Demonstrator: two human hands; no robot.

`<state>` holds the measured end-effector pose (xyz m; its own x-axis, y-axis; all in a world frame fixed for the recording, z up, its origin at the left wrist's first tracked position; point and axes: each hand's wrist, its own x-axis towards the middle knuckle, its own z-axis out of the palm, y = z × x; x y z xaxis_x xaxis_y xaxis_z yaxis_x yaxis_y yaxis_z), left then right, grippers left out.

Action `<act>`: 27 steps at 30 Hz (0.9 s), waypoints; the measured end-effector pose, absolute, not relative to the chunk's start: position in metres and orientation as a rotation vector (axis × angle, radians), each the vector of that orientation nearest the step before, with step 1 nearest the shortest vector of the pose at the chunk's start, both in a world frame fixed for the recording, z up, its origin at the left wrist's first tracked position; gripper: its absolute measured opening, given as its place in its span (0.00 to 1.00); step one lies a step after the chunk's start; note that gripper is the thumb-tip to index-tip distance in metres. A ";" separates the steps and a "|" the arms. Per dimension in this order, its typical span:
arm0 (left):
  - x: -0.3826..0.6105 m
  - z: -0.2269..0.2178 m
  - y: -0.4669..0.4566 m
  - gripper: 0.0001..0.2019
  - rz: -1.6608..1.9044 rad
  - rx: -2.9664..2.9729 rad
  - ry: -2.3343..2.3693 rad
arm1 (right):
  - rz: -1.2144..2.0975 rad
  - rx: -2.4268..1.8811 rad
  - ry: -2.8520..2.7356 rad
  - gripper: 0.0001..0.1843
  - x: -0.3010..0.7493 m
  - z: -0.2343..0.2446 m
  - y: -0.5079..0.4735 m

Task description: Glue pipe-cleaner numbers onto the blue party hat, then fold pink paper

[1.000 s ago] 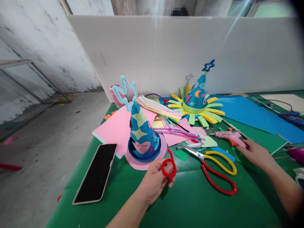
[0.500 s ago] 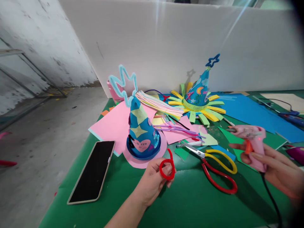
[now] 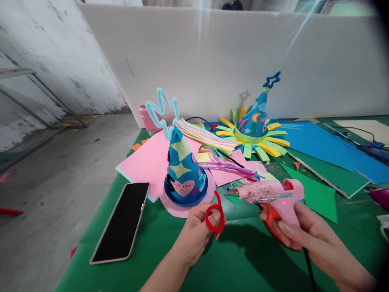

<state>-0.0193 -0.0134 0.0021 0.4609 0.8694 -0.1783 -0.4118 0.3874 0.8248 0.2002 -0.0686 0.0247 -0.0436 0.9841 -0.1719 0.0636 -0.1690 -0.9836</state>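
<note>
Between thumb and fingers, my left hand (image 3: pixel 194 231) pinches a red pipe cleaner (image 3: pixel 223 221) bent into a loop with a short tail pointing up. My right hand (image 3: pixel 316 239) grips a pink hot glue gun (image 3: pixel 273 194), its small light glowing red. The nozzle points left, a short gap away from the pipe cleaner's tail. Just beyond my left hand stands a blue cone hat (image 3: pixel 182 174) with pale stars, a pink heart and a light blue wire star on top. Scissors lie mostly hidden behind the glue gun; part of a red handle shows.
A phone (image 3: pixel 121 223) lies at the table's left edge. Farther back are a second cone hat (image 3: pixel 253 117) with a yellow-green fringe, a bundle of pipe cleaners (image 3: pixel 209 136), pink paper (image 3: pixel 146 162), green paper (image 3: pixel 319 198) and blue paper (image 3: pixel 316 142). A white panel (image 3: pixel 212 61) stands behind.
My right hand has brought the glue gun left, close to the red pipe cleaner and over the scissors. My left hand stays nearly in place, still pinching the loop.
</note>
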 end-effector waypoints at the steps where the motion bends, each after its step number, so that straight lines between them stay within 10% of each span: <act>1: -0.019 0.002 -0.013 0.10 0.898 0.794 0.676 | 1.320 -1.377 -1.218 0.12 0.201 0.023 -0.070; 27: -0.023 0.003 -0.012 0.10 0.908 0.819 0.650 | 1.045 -1.655 -1.260 0.16 0.186 0.025 -0.085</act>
<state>-0.0234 -0.0120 0.0032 0.4701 0.8706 -0.1452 -0.4185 0.3647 0.8318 0.1857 -0.0851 0.0254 0.1655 0.9755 -0.1449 0.3227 -0.1924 -0.9267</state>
